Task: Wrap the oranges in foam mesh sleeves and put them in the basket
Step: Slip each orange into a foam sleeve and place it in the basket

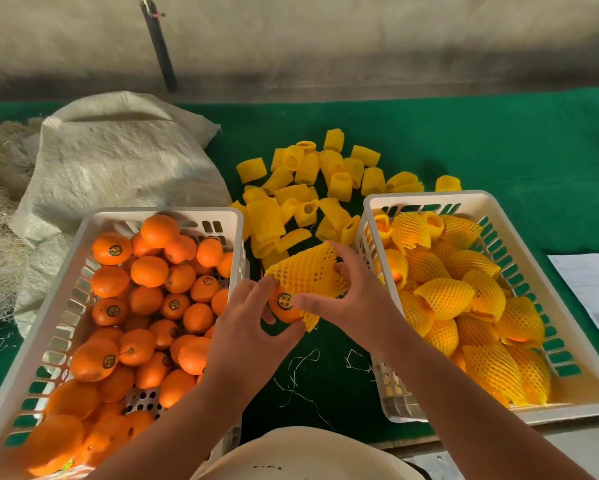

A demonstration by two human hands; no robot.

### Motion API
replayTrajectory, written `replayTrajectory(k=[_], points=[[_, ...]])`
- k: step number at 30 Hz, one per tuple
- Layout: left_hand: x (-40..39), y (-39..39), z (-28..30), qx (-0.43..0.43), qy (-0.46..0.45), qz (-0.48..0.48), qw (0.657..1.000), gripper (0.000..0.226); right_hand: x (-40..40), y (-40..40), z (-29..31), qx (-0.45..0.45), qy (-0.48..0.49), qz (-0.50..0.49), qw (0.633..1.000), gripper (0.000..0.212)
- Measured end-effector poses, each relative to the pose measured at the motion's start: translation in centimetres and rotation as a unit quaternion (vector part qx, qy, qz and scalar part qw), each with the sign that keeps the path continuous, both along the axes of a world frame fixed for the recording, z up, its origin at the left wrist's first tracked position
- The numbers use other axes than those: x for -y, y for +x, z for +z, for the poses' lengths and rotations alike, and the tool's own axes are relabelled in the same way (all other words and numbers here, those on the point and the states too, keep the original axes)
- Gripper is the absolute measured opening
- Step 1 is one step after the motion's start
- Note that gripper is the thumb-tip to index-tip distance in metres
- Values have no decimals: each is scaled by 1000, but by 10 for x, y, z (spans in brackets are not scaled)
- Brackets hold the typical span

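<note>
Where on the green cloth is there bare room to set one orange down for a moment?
Bare cloth lies between the two baskets, below the hands, with only loose threads. More lies beyond the right basket, towards the far edge. Crowded: the pile of empty sleeves between the baskets' far ends, and the sack behind the left basket.

Two hands, left [246, 327] and right [357, 299], with one orange [284, 308] and one foam mesh sleeve [308, 275] between them. Two white baskets: left basket [66, 306] beside the left hand, bare oranges [149, 271] too many to count exactly; right basket [478, 199] beside the right hand, wrapped oranges [447, 294] roughly twenty. Beyond the hands, loose sleeves [305, 188], roughly thirty. One sack [118, 157]
</note>
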State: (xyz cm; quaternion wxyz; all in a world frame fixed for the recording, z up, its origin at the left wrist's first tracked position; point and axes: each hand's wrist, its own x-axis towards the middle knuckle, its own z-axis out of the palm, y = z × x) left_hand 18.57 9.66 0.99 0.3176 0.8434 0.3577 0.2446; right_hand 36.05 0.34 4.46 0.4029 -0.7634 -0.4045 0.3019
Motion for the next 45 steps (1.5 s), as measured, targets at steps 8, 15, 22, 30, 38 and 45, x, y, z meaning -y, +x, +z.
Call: replayTrajectory(k=[8,15,22,30,38,45], points=[[0,2,1,-47,24,-15,999,70,-1,-19,-13,-33,2,-13,999,116],[6,2,0,-11,-101,-46,994,93,3,-16,-25,-15,-9,-55,998,109],[15,-5,4,30,-51,-59,997,47,7,-7,-32,-2,-18,-75,997,112],[-12,10,19,120,-608,44,784,32,14,-12,-23,81,11,11,997,114],[-11,11,17,173,-653,-12,738,59,24,-11,-22,-40,19,-3,999,122],[0,20,7,112,-630,-31,768,58,37,-7,-34,-221,-16,-73,972,95]])
